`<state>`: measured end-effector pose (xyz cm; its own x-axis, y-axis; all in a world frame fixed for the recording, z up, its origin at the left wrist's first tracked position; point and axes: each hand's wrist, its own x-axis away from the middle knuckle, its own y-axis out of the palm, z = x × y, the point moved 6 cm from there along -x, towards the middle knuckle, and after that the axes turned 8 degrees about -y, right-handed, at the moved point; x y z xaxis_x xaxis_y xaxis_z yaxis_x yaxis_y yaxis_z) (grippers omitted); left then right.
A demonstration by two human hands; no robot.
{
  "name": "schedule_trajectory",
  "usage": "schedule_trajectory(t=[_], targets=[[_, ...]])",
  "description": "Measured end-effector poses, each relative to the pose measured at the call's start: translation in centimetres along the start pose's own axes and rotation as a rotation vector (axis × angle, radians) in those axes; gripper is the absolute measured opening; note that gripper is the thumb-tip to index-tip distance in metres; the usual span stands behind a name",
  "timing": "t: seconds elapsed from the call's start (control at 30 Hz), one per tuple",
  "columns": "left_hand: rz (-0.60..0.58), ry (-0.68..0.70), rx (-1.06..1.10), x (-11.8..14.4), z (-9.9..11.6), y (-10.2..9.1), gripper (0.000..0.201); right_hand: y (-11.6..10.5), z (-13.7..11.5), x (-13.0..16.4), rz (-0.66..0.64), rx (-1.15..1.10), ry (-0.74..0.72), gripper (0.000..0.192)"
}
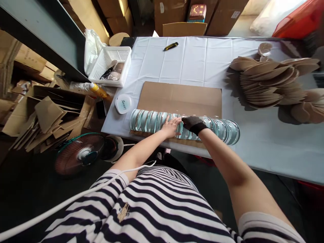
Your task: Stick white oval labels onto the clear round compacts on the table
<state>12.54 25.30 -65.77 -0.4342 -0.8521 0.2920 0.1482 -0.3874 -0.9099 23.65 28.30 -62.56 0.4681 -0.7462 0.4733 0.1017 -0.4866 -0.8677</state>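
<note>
A long row of round, clear discs with pale teal edges [148,121] lies on its side across a flat cardboard sheet [182,98]. They look like glass or plastic lids standing face to face. My bare left hand [172,127] rests on the middle of the row, fingers spread over the discs. Right beside it, my right hand [193,124] wears a dark glove; its fingers are bent down and closed on the discs' edges. Fingertips on both sides are partly hidden among the discs.
A white round container with printed lettering [123,104] stands left of the cardboard. Behind it is a white plastic basket [126,64]. A yellow-black utility knife [171,46] lies at the far edge. Stacked brown oval pieces [263,81] fill the right. A fan [83,153] stands lower left.
</note>
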Motion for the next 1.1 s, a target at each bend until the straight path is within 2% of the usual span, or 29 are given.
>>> schedule_trajectory(t=[0.1,0.23,0.3,0.33,0.37,0.43,0.5,0.57,0.6,0.67,0.77,0.8,0.87,0.93,0.97,1.03,1.1], targets=[[0.009,0.028,0.019,0.0,0.1,0.0,0.08,4.9,-1.1,3.6,0.067,-0.086,0.059,0.034],[0.014,0.032,0.017,0.0,-0.2,0.1,0.081,12.4,-3.3,5.1,0.05,-0.208,0.14,0.037],[0.003,0.032,0.012,0.0,-0.4,0.1,0.081,14.5,-4.0,5.3,0.037,-0.247,0.191,0.038],[-0.007,0.032,0.01,0.1,-0.4,0.1,0.081,14.8,-4.1,5.5,0.044,-0.261,0.2,0.038],[-0.014,0.03,0.008,0.1,-0.4,0.0,0.081,14.5,-3.9,5.8,0.064,-0.269,0.197,0.037],[-0.011,0.028,0.002,0.3,0.1,-0.1,0.082,12.3,-2.4,6.7,0.15,-0.272,0.204,0.037],[0.024,0.043,0.002,0.3,1.3,-0.2,0.085,8.9,0.8,7.4,0.259,-0.272,0.283,0.041],[0.051,0.052,0.017,0.1,2.9,-0.1,0.087,5.4,4.6,6.8,0.298,-0.273,0.38,0.042],[0.048,0.045,0.028,-0.1,3.7,0.1,0.085,3.9,6.2,5.7,0.264,-0.273,0.393,0.041],[0.03,0.009,0.047,-0.6,4.7,0.6,0.079,1.9,8.1,2.4,0.089,-0.256,0.346,0.038],[0.022,-0.021,0.058,-1.1,5.0,1.0,0.072,0.1,8.2,-2.0,-0.195,-0.179,0.2,0.035],[0.023,-0.023,0.061,-1.2,4.9,1.1,0.071,-0.4,7.8,-2.7,-0.23,-0.141,0.152,0.034],[0.012,-0.031,0.067,-1.3,4.6,1.0,0.073,-1.1,6.7,-2.4,-0.186,-0.064,0.077,0.033],[0.005,-0.041,0.074,-1.2,4.3,0.9,0.074,-0.8,5.7,-0.1,-0.063,-0.045,0.053,0.031],[0.005,-0.045,0.077,-1.2,4.3,0.9,0.073,0.1,5.2,1.6,-0.006,-0.066,0.06,0.032],[0.013,-0.047,0.079,-1.1,4.3,1.0,0.073,3.4,4.2,5.0,0.043,-0.155,0.09,0.035],[0.024,-0.043,0.077,-1.0,4.3,1.0,0.074,7.7,3.1,7.6,0.023,-0.223,0.117,0.036]])
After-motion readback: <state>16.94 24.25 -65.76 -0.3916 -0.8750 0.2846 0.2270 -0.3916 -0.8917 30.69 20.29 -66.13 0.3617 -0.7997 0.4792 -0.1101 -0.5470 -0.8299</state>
